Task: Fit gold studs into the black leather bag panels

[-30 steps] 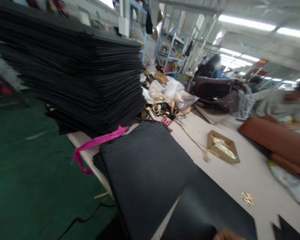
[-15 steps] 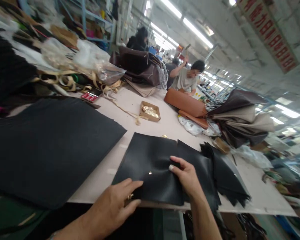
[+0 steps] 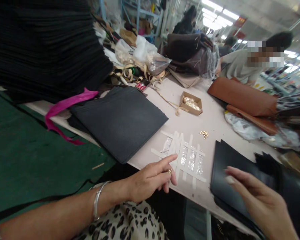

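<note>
My left hand [image 3: 151, 176] hovers open at the near edge of the white table [image 3: 215, 123], its fingertips next to a patch of taped strips [image 3: 183, 156]. Open as well, my right hand [image 3: 260, 200] lies over a stack of black leather pieces [image 3: 236, 166] at the right, its fingers stretched out above them. A flat pile of black textured sheets [image 3: 122, 120] sits left of the taped patch. A few small gold fittings [image 3: 204, 134] lie loose on the table beyond the tape.
A tall stack of black sheets [image 3: 45, 46] fills the upper left, with a pink ribbon [image 3: 65, 106] hanging from it. A small cardboard box of gold fittings [image 3: 191, 103], plastic bags [image 3: 145, 53], brown leather bags [image 3: 242, 96] and a seated person [image 3: 240, 63] lie farther back.
Both hands have left the black leather piece; it now lies to the right and the taped patch is uncovered. The view has swung back to the left.
</note>
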### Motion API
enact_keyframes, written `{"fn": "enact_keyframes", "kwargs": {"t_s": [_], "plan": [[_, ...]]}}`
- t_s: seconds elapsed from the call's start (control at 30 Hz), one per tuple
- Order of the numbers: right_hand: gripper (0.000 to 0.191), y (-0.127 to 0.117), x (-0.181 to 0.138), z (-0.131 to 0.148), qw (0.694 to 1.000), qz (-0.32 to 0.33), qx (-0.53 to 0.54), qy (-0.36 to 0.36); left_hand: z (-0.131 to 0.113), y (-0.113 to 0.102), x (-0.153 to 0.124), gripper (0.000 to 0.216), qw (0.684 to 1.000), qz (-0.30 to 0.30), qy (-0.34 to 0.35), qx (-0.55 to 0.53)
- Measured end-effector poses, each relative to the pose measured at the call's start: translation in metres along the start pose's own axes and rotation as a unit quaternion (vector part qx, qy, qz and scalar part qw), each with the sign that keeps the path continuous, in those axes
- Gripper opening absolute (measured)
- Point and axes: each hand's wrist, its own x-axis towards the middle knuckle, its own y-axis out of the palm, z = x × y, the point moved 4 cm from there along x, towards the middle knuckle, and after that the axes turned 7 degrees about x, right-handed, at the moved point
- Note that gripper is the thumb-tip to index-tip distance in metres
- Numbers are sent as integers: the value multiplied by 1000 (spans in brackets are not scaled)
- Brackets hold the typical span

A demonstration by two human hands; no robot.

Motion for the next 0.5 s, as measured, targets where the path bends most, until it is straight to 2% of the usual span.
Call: {"fn": "enact_keyframes", "kwargs": {"t_s": [0.1,0.17,0.23,0.37,0.5], "plan": [[28,77,-21,63,974,162,77,-142,-1,-1,-3,66,997,15,1,-73],[29,108,-28,96,942,235,101,-217,-2,-5,-6,67,998,12,10,-66],[30,125,-30,120,914,280,119,-269,-2,-11,-12,67,999,4,11,-35],[23,142,-24,148,883,292,143,-338,-5,-26,-27,65,999,-25,39,14],[22,157,-17,161,847,281,174,-416,-13,-43,-44,59,993,-87,76,37]]}}
